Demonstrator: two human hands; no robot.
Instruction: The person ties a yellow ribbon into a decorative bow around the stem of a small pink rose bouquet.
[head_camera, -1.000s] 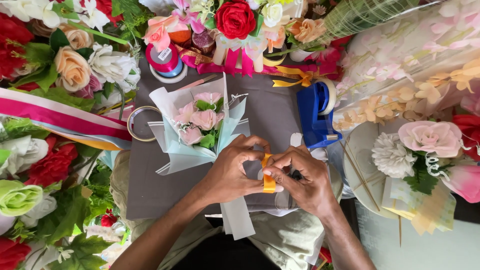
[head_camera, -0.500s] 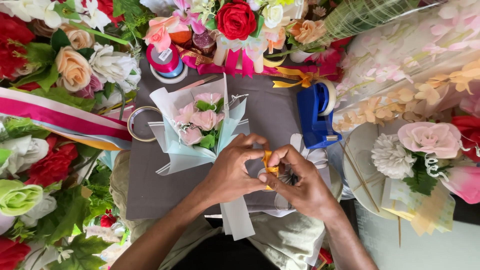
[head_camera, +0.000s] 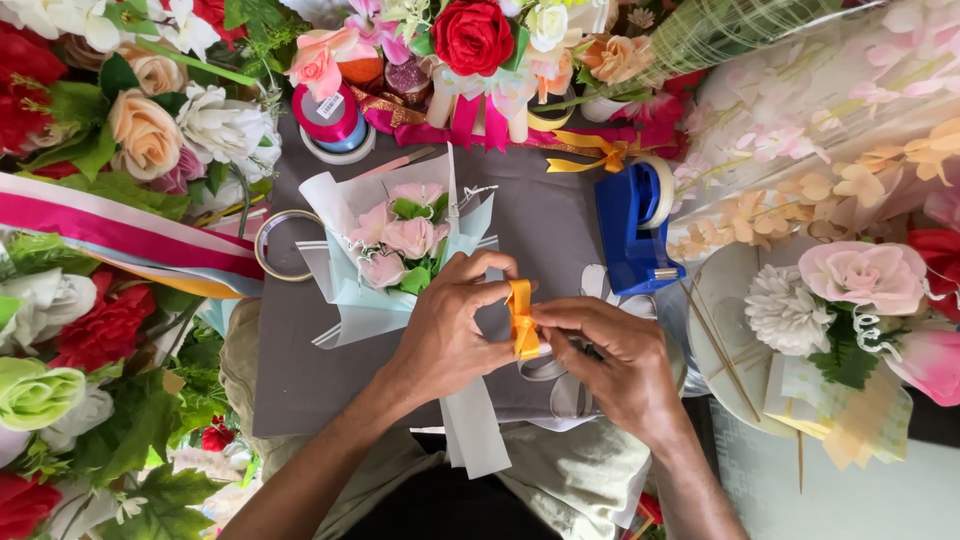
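small bouquet (head_camera: 400, 245) of pink flowers, already wrapped in pale blue-green and white paper, lying on a grey board (head_camera: 300, 380) across the person's lap. left hand (head_camera: 450, 325) and right hand (head_camera: 610, 355) are close together over the bouquet's stem end, fingertips of both pinched on a short yellow ribbon (head_camera: 522, 318). the ribbon stands in a small loop between the thumbs; whether a knot is formed cannot be told. judged from this view, wrapping is done and the tying of the ribbon is in hand, with the bow unfinished. white ribbon (head_camera: 575, 375) lies in loops under the right hand.

containers: the paper wrap holds the pink flowers and a few green leaves. a blue tape dispenser (head_camera: 632, 235) holds a roll of clear tape, upright just right of the bouquet. a pink ribbon spool (head_camera: 328, 115) stands at the board's far edge. a loose tape ring (head_camera: 285, 245) lies left of the wrap. artificial flowers surround the board.
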